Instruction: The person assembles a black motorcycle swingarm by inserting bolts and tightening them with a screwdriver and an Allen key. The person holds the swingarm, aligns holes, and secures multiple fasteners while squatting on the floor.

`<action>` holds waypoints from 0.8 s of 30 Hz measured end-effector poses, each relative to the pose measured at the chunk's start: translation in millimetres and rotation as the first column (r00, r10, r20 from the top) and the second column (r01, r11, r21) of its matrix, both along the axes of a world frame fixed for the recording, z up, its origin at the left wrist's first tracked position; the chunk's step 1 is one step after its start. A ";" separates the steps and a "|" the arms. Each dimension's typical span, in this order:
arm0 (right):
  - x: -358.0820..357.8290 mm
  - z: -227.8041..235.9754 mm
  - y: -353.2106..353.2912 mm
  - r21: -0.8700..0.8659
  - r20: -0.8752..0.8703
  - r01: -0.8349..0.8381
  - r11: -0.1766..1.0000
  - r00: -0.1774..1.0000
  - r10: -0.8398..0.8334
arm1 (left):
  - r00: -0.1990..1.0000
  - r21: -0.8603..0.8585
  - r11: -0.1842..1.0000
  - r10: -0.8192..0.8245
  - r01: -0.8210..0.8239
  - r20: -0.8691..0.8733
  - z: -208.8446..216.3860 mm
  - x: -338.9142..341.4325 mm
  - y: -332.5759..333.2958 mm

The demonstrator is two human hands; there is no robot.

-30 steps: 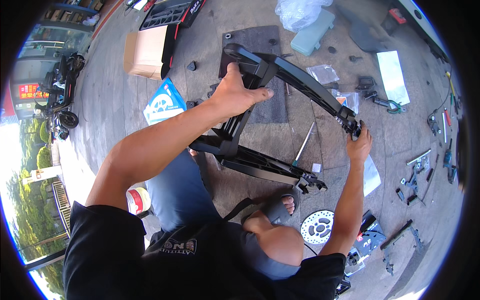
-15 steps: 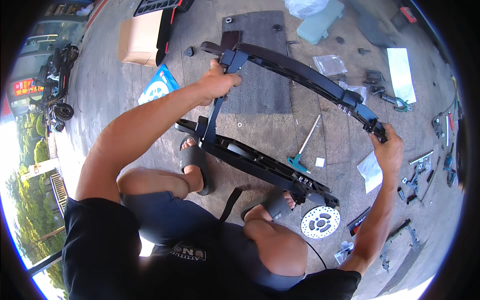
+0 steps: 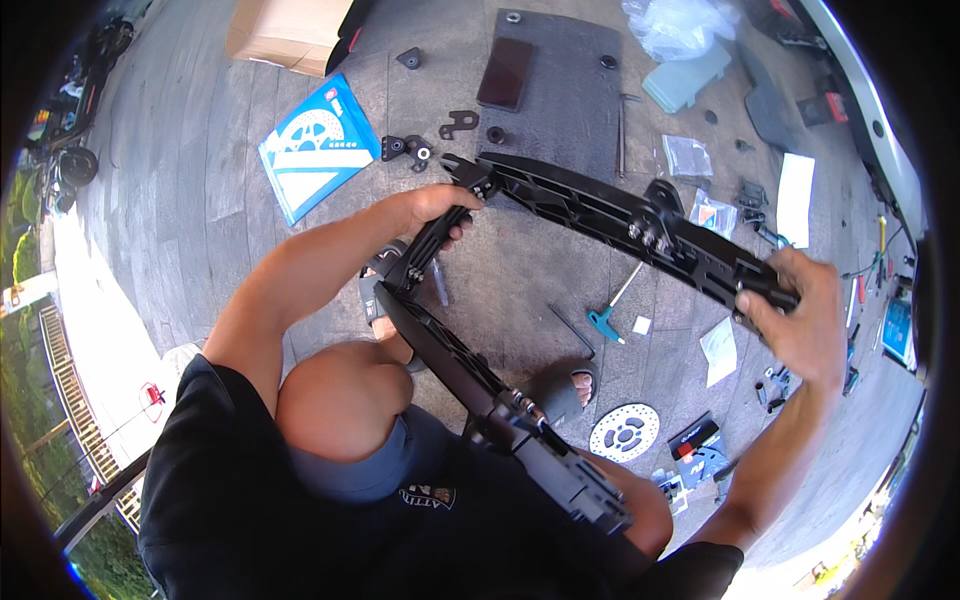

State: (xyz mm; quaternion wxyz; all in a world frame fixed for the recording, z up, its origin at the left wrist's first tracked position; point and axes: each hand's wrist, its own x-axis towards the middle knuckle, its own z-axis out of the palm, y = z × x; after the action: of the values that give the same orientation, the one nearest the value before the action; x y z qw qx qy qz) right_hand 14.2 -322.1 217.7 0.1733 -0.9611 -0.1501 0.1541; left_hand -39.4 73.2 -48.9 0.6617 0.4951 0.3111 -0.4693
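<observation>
A black, U-shaped frame that looks like a motorcycle swingarm (image 3: pixel 590 204) is held up in front of me, tilted. It has two long ribbed arms joined by a crossbar. My left hand (image 3: pixel 446 207) is closed around the crossbar near the far arm. My right hand (image 3: pixel 808 318) grips the right end of that far arm, thumb on the near side. The other arm slopes down toward my lap, its end over my right thigh. On the floor beneath are a teal T-handle wrench (image 3: pixel 603 322), a black hex key (image 3: pixel 573 333) and a drilled brake disc (image 3: pixel 605 432).
Beyond the frame lies a dark mat (image 3: pixel 575 100) with a phone (image 3: pixel 505 74) on it. A blue package (image 3: pixel 318 150) and black brackets (image 3: pixel 410 150) are to its left, near an open cardboard box (image 3: pixel 285 35). White paper (image 3: pixel 795 200) and scattered parts lie at right.
The frame has turned and come closer, its near arm swinging toward my lap. Both hands keep their hold; my right hand has moved right and slightly down. My view has shifted too.
</observation>
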 end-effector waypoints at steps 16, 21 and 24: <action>-12.3 61.5 74.6 -0.103 0.114 0.064 0.993 0.992 -0.053 | 0.990 -0.483 0.875 -0.089 0.026 -0.109 -56.1 11.9 -36.3; -21.9 9.7 -16.4 0.552 0.284 -0.079 0.830 0.954 -0.097 | 0.990 -0.476 0.880 -0.058 -0.010 -0.128 -65.5 8.4 -37.4; -29.9 -70.1 -78.2 0.898 0.161 0.079 0.433 0.856 -0.492 | 0.998 -0.435 0.901 -0.023 -0.006 -0.063 -62.1 6.2 -38.7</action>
State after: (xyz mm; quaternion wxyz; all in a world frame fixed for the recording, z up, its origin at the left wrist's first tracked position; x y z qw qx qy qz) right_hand -15.7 -400.4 147.6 0.6222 -0.7597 -0.0692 -0.1759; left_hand -33.2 34.6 -110.9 0.7427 0.3206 0.2183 -0.5459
